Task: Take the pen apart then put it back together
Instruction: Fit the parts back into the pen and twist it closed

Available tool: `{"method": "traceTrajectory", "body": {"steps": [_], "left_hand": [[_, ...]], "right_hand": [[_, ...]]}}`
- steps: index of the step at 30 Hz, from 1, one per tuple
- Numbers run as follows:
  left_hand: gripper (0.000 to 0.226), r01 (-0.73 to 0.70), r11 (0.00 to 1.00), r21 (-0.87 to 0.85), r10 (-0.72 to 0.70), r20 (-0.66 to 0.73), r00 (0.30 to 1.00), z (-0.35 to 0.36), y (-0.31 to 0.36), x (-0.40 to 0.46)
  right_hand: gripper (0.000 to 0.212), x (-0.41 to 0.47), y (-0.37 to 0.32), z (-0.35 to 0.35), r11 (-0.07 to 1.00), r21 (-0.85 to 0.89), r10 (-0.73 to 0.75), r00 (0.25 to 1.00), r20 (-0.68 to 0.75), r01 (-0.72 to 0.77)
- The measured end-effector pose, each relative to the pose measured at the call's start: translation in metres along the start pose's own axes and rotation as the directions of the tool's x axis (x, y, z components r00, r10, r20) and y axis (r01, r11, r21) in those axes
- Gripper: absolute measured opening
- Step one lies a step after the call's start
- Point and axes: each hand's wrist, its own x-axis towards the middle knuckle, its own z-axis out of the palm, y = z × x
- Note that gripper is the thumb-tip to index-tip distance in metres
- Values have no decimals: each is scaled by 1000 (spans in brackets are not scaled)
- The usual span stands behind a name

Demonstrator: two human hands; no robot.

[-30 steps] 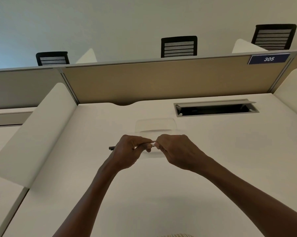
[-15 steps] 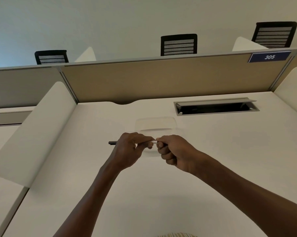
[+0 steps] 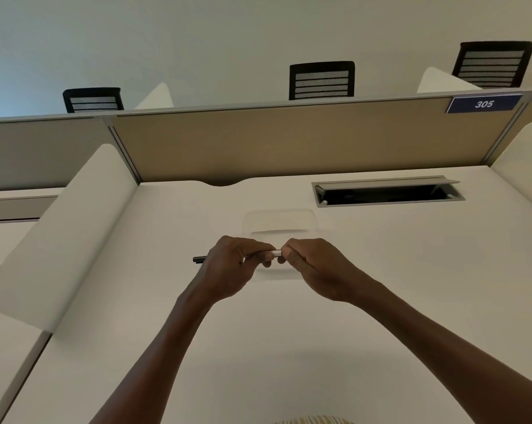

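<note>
Both hands hold a slim pen (image 3: 276, 253) level above the white desk (image 3: 381, 301). A short white stretch of its barrel shows between the hands, and a dark end sticks out to the left past my left hand (image 3: 231, 267). My left hand grips the pen's left part with fingers curled round it. My right hand (image 3: 312, 264) pinches the pen's right end between thumb and fingers. Most of the pen is hidden inside the two hands.
A clear plastic tray (image 3: 279, 221) lies on the desk just beyond the hands. An open cable slot (image 3: 387, 192) sits at the back right. White side dividers (image 3: 59, 234) flank the desk, with a tan partition (image 3: 289, 142) behind.
The hands stay on the pen at the same spot. My right hand has turned at the wrist, its fingers shifting round the pen's end.
</note>
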Motion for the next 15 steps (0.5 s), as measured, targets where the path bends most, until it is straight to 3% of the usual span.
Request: {"method": "traceTrajectory", "body": {"steps": [4, 6, 8, 10, 13, 15], "left_hand": [[17, 30, 999, -23, -30, 8, 1000, 2, -1, -1], [16, 12, 999, -36, -12, -10, 1000, 3, 1, -1], [14, -22, 999, -28, 21, -44, 999, 4, 4, 0], [14, -63, 998, -3, 63, -78, 995, 5, 5, 0], [17, -81, 997, 14, 82, -122, 989, 8, 6, 0], [16, -97, 995, 35, 101, -146, 984, 9, 6, 0]], "right_hand": [[21, 0, 4, 5, 970, -214, -130, 991, -41, 119], [22, 0, 5, 8, 965, -222, -158, 984, -81, 137], [31, 0, 3, 11, 991, -85, -109, 986, -128, 99], [39, 0, -2, 14, 983, 184, 24, 988, -155, 5], [46, 1, -12, 14, 873, 451, 251, 964, -87, -186], [43, 3, -17, 12, 733, 596, 392, 920, 25, -328]]}}
